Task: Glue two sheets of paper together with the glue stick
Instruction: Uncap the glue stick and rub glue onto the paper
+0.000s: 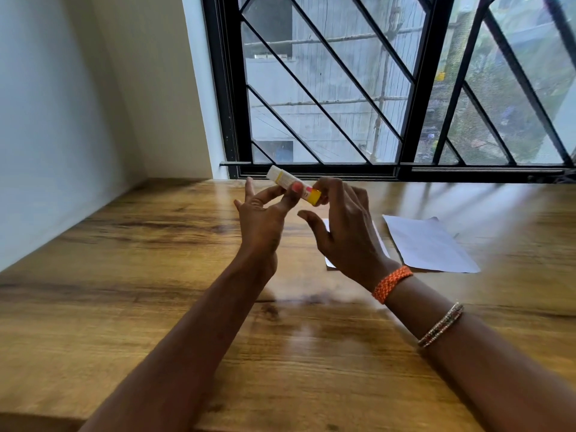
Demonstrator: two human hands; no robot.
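Head view looks down over a wooden worktop (131,275) set against a barred window (374,88), with both bare arms reaching forward. Raised above the worktop near the middle of the frame, the glue stick (288,183) lies tilted, its white end pointing up and to the left and its yellow end (314,196) down and to the right. The left hand (265,219) has its grip closed on the middle of the glue stick, thumb on the near side and a fingertip showing against the label; the other fingers spread loosely. The right hand (343,226) closes its fingertips (324,187) on the yellow end, while its thumb sticks out free below. An orange woven band (392,283) and a thin bangle (441,325) sit on the right wrist.

Two white sheets lie flat on the worktop to the right. One sheet (430,244) is fully in sight, well right of the hands. The other sheet (329,261) lies just beside it and is mostly hidden behind the right hand.
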